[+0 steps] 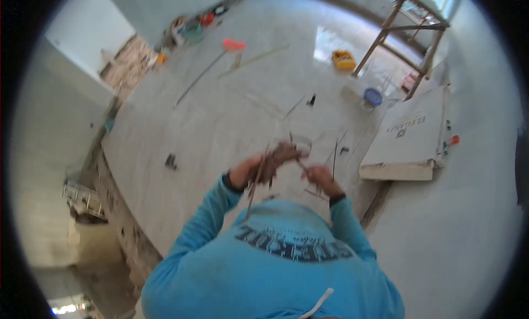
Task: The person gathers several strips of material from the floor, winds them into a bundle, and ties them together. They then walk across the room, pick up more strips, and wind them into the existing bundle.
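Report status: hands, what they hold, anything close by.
Left hand gripping bundle of thin rods. Right hand pinching one rod end. Stacked tiles at right, apart.

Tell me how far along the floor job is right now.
Done: most of the floor already carries pale tiles. In hand: the left hand grips a tangled bundle of thin strips, while the right hand pulls at one; details are blurred. Left: a bare strip along the left edge stays untiled, and a tile stack lies unused beside it.
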